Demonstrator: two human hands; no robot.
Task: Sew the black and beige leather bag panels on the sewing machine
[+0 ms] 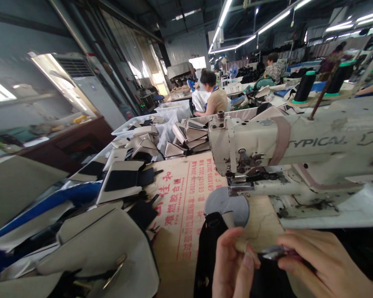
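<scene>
Head view: small metal tool point(275, 252) held in front of a sewing machine point(298, 140)
Right hand point(329, 265) curled and closed on the tool's pink-tinged end; left hand point(233, 263) nearly closed, thumb and forefinger pinched at the tool's other end, hold on it unclear. Tool sits above black fabric point(267, 281), just right of a black strap point(208, 256). Grey disc point(226, 207) on printed cardboard point(186, 207), just below the machine's head. Beige bag panels point(189, 136) stacked beyond; a beige bag point(96, 252) lies to the left. Co-worker point(213, 91) seated further off, beside white bins point(149, 124)
</scene>
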